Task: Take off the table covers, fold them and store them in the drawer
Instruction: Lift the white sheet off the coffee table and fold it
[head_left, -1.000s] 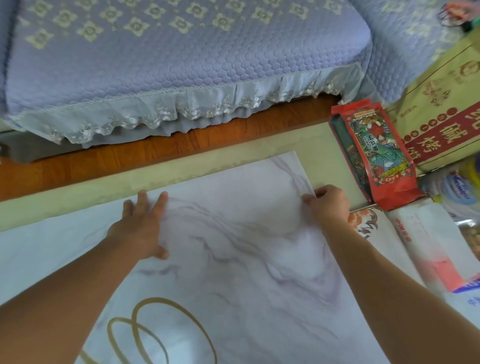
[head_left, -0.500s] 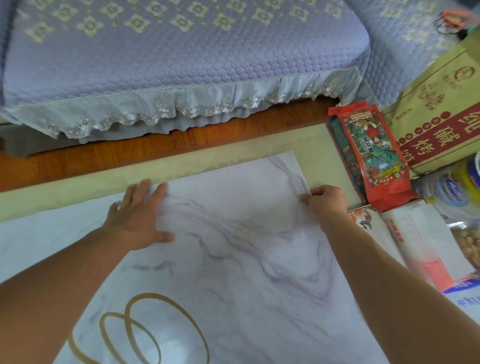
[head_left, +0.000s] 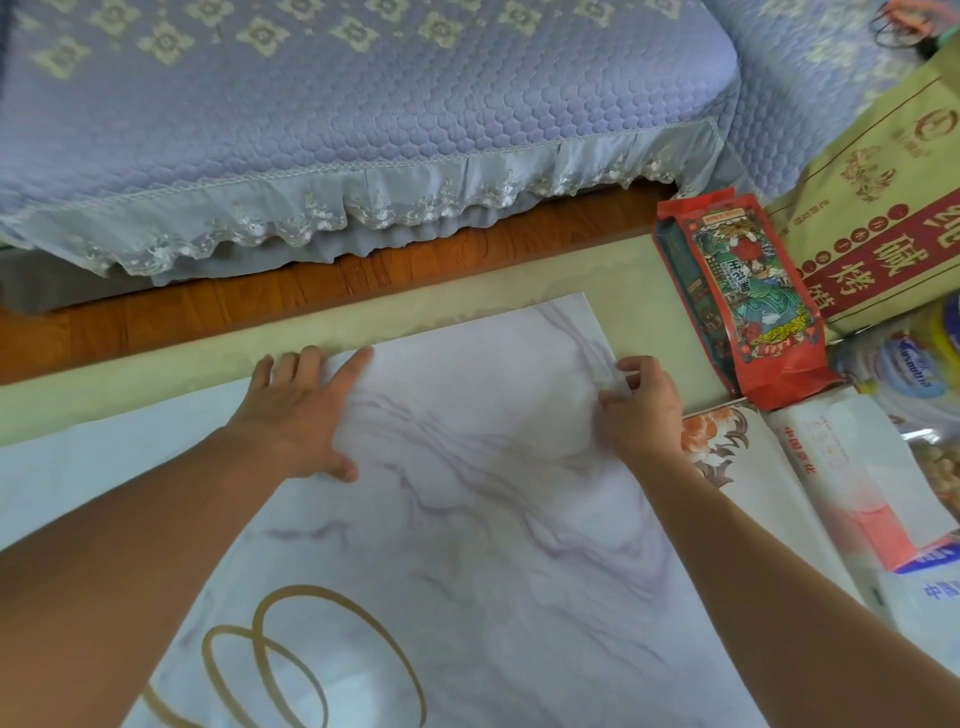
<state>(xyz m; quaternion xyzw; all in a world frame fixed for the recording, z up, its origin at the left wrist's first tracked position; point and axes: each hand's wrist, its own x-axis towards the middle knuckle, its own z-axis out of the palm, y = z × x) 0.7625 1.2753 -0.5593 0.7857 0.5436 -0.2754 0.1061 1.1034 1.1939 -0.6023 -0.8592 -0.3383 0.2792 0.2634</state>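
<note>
Up close, a marbled table cover (head_left: 467, 519) with gold loops printed near its lower left lies spread over most of a pale green table (head_left: 634, 280). Its far edge runs at a slant, and its far right corner stops short of the table's far rim, leaving a bare strip of tabletop along the back and a wider bare patch to the right of that corner. Beyond the table's far edge a band of wooden floor (head_left: 467, 249) shows, and past it stands a sofa with a lilac quilted throw (head_left: 363, 104) whose lace frill hangs down.

The left hand (head_left: 296, 415) lies flat on the cover with fingers straight and spread, fingertips right at the cover's far edge. The right hand (head_left: 641, 410) sits at the cover's right edge just below the far corner, fingers curled and pinching that edge, which is lifted slightly into a small fold. Between the two hands the cover lies smooth.

To the right the room is crowded: a red snack bag (head_left: 743, 301) lies on the table near the right hand, a tan paper bag (head_left: 883, 208) with red lettering stands behind it, and white packets (head_left: 841, 467) lie just beside the right forearm; what they hold cannot be told.
</note>
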